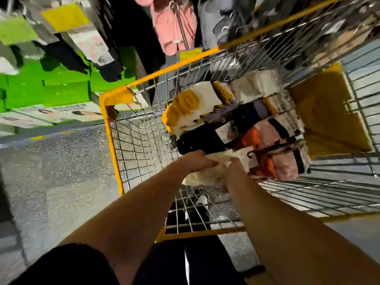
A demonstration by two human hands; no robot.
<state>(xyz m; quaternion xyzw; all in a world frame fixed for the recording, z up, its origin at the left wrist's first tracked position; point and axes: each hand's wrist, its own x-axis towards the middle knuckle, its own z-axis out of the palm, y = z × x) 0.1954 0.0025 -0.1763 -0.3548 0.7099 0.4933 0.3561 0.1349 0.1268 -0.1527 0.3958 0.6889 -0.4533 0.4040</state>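
Inside the yellow wire cart, the left hand grips a cream fabric bundle, the right hand touching it with fingers hidden, beside a black garment.

We see two arms with black clothing at the near edge. The left arm comes out of a black short sleeve at the near left. The cloth is plain and matt, its hem is rounded, and from there to the left hand the arm is uncovered. The right arm is uncovered along all that shows, from the near right edge to the right hand. Between the arms we see a black garment, smooth and faintly glossy, with one thin white streak running near to far. We cannot tell whether it is a stripe or a gleam.
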